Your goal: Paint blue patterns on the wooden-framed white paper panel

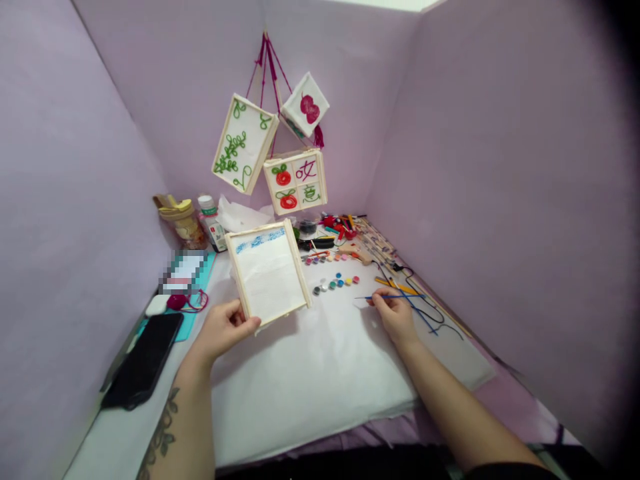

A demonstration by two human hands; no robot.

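Observation:
My left hand [227, 331] grips the lower left corner of a wooden-framed paper panel [273, 283], thumb on the front edge. The panel is tilted up toward me, and a band of blue paint [260, 240] runs along its top. In my right hand [395, 316] a thin blue paintbrush [400, 297] is pinched between thumb and fingers, its tip pointing left, apart from the panel. Between panel and brush lie several small paint pots [333, 285] in different colours, with another row of pots [325, 259] behind them.
Three decorated frames, one a green-leaf panel [243, 143], hang from purple cords at the back. A dark phone [145, 360] and a yellow-lidded jar [183, 223] stand left. Pliers [320, 244], a glue gun [355, 252] and a black cable [425, 310] lie right of centre.

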